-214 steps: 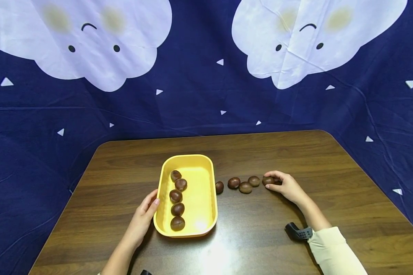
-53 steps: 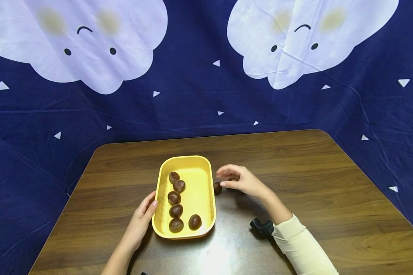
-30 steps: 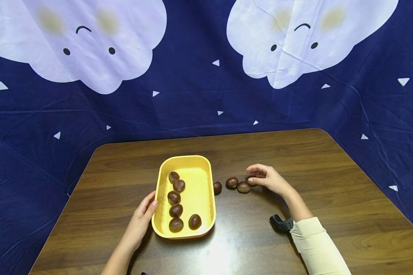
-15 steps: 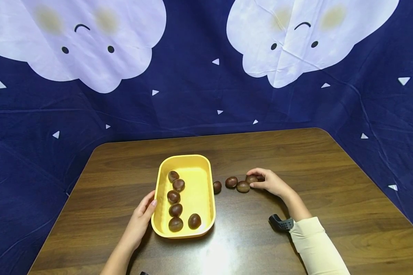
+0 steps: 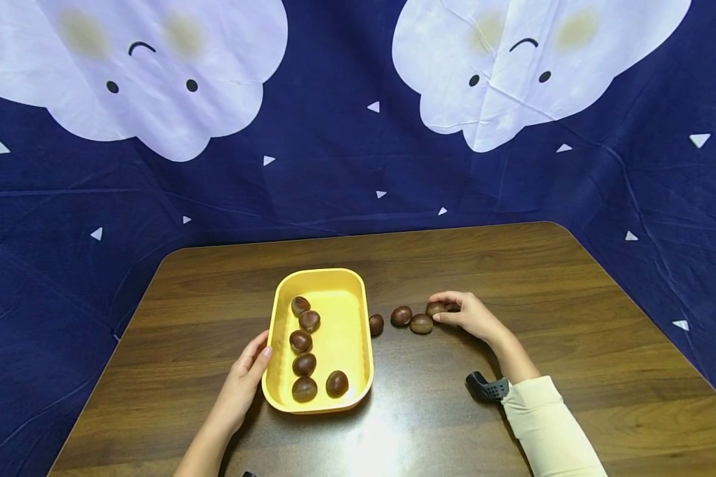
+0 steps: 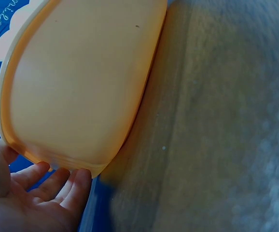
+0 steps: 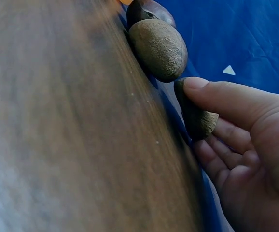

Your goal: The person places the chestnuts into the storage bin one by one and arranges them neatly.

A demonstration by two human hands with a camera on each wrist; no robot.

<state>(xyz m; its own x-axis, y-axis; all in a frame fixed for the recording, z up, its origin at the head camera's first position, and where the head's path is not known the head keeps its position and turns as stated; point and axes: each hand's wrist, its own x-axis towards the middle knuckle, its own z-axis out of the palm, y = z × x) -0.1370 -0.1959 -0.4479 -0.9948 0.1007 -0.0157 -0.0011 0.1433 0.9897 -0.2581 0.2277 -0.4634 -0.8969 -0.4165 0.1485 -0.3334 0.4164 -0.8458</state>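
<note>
My left hand [image 5: 242, 383] grips the left side of a yellow plastic tray [image 5: 366, 371], thumb at the rim and fingers against the outer wall [image 6: 72, 87]. In the tray, several brown chestnuts form a column along the left, and a single chestnut [image 5: 337, 383] lies at the lower right. My right hand [image 5: 470, 318] pinches a chestnut [image 5: 435, 309] on the table, at the right end of a short row. The right wrist view shows the thumb on one side of that chestnut [image 7: 197, 116] and the fingers behind it.
Left of the right hand lie three more chestnuts: one [image 5: 421, 324] close by, another [image 5: 401, 316] beyond it, and one [image 5: 376, 324] against the tray's right side. They rest on a brown wooden table [image 5: 453, 258]. A dark blue cloth [image 5: 334, 185] with clouds hangs behind.
One chestnut has gone from the row's right end, and one more now lies in the tray's lower right. The right hand came back from near the tray and took hold of another chestnut.
</note>
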